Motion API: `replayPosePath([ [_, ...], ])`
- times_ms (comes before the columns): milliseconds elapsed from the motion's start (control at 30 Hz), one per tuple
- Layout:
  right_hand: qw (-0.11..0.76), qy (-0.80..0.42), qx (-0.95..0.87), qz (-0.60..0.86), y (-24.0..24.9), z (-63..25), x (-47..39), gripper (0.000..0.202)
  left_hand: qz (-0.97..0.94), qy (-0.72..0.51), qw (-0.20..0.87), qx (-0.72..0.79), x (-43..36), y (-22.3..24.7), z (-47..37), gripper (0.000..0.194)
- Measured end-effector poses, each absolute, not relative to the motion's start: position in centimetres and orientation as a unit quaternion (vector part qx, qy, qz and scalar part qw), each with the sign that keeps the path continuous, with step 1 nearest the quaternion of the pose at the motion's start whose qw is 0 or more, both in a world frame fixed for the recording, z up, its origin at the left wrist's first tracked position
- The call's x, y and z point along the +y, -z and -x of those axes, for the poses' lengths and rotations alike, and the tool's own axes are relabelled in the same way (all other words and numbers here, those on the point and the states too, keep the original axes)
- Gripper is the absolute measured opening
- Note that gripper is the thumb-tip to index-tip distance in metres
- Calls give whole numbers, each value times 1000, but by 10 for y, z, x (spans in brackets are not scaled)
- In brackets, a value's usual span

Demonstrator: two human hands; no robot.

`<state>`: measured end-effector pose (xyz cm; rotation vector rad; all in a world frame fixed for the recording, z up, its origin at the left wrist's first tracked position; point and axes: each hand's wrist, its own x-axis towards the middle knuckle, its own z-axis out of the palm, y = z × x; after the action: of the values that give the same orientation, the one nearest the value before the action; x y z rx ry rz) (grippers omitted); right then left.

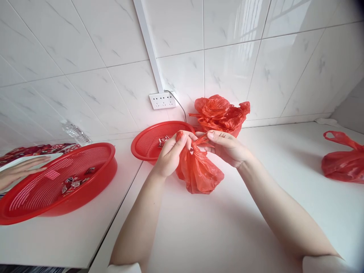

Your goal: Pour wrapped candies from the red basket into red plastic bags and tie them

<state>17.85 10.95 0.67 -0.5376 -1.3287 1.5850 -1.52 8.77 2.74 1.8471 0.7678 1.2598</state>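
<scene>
A red plastic bag (pixel 201 172) stands on the white table, its top gathered and twisted between my two hands. My left hand (pixel 174 149) pinches one handle of the bag, with a bit of red plastic poking up by the thumb. Thumb and fingers of my right hand (pixel 224 146) are closed on the other handle, which is stretched across towards the left. The bag bulges at the bottom; its contents are hidden. Right behind my left hand is a small red basket (pixel 139 141) holding a few small wrapped packets (pixel 163 141).
A heap of red plastic bags (pixel 216 113) sits against the tiled wall. Far right lies a tied red bag (pixel 344 165). At left, another person's hand (pixel 24 170) is over a large red basket (pixel 109 163) with small packets. A clear bottle (pixel 75 132) and socket strip (pixel 162 101) are behind.
</scene>
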Motion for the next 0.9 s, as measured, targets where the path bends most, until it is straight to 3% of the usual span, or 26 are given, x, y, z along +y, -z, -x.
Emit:
replayPosePath([
  [200, 507, -644, -519, 241, -10, -178, 112, 44, -735, -471, 333, 355, 92, -32, 24, 37],
  [333, 554, -508, -546, 370, -16, -198, 119, 58, -737, -455, 317, 387, 90, -40, 40, 31],
  [533, 641, -240, -508, 523, -20, -251, 123, 57, -709, -503, 259, 420, 86, -52, 68, 36],
  [667, 655, -193, -500, 533, -19, -265, 125, 53, -720, -451, 302, 433, 91, -50, 68, 39],
  [800, 613, -146, -549, 549, -19, -266, 125, 50, -742, -341, 344, 464, 98, -44, 62, 41],
  [900, 495, -117, -624, 593, -20, -264, 122, 53, -762, -255, 352, 479, 103, -39, 59, 40],
])
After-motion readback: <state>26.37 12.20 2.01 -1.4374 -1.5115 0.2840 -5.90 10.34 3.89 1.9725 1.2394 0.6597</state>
